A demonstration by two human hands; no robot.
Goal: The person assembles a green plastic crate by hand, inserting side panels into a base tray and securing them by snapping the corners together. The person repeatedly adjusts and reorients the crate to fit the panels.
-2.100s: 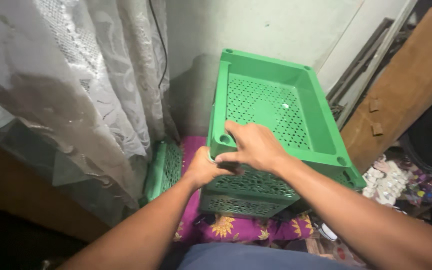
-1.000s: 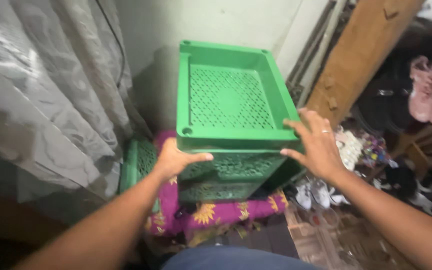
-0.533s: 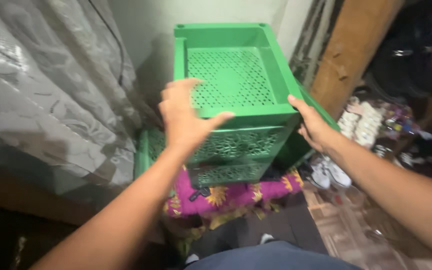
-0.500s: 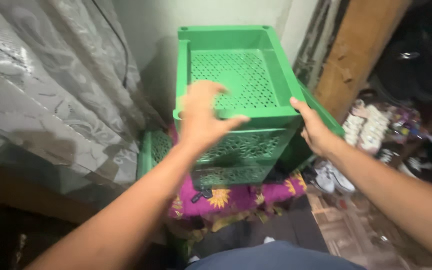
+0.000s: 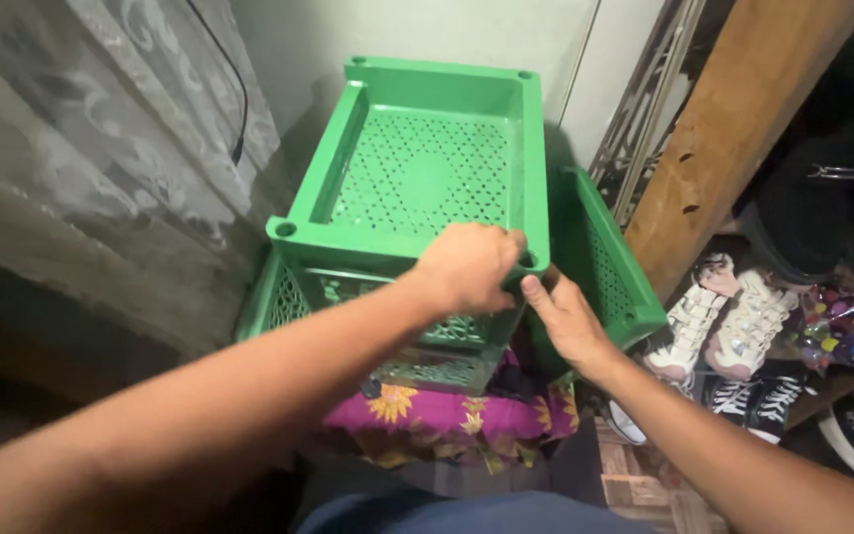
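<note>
A green perforated plastic crate (image 5: pixel 417 163) sits on top of other green crates, open side up, with holes at its rim corners. My left hand (image 5: pixel 467 265) is closed over its near rim close to the front right corner. My right hand (image 5: pixel 565 318) touches that same corner from below and to the right, fingers pressed against the rim. A lower green crate (image 5: pixel 289 297) shows under the left side, and another green crate (image 5: pixel 605 267) leans at the right. All rest on a purple flowered cloth (image 5: pixel 447 420).
A lace curtain (image 5: pixel 81 148) with a black cable hangs at the left. A wooden plank (image 5: pixel 733 129) and metal bars lean at the right. White shoes (image 5: pixel 733 326) and dark shoes lie on the floor at the right.
My left hand has crossed from the crate's left front to its right front corner and closed on the rim. My right hand has slid in to meet it at that corner.
</note>
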